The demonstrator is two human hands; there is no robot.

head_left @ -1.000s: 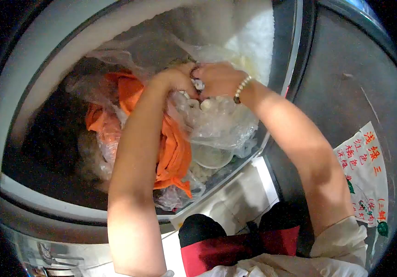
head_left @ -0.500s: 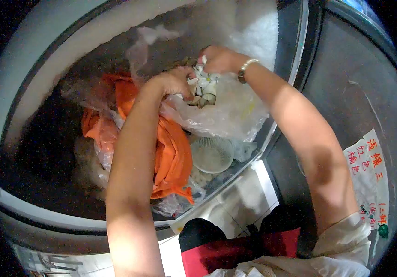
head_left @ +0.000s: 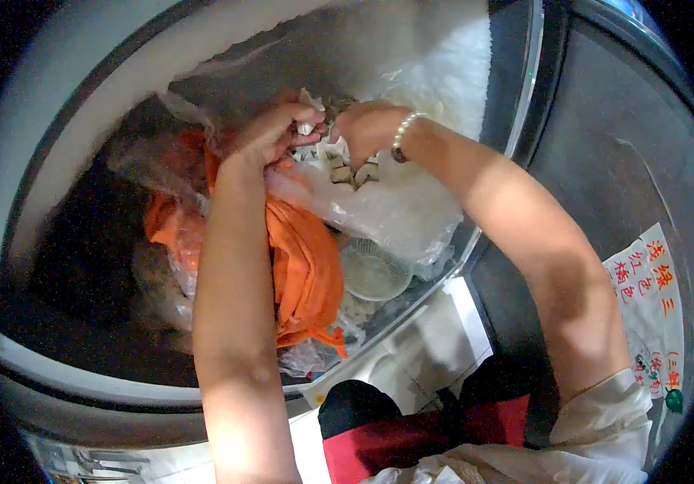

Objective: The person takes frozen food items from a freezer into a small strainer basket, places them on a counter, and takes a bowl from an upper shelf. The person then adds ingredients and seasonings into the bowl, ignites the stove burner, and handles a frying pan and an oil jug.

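Observation:
Inside a frosted freezer, a clear plastic bag (head_left: 411, 210) lies open around several pale, whitish folded pieces (head_left: 343, 168). My left hand (head_left: 278, 129) is closed on one or more of these white pieces at the bag's left side. Close to it on the right, my right hand (head_left: 369, 133) reaches down among the pieces, its fingertips mostly hidden behind the hand. It wears a pearl-like bracelet at the wrist. An orange cloth or bag (head_left: 306, 266) lies below my left hand, partly behind my left forearm.
A round mesh basket (head_left: 375, 272) lies below the bag. Thick frost (head_left: 460, 73) coats the freezer wall. The freezer's rim (head_left: 492, 185) runs along the right. A paper with handwritten characters (head_left: 653, 315) hangs on a dark surface at the right.
My left hand has moved up and left and now shows white pieces in its fingers. My right hand has shifted left and slightly down.

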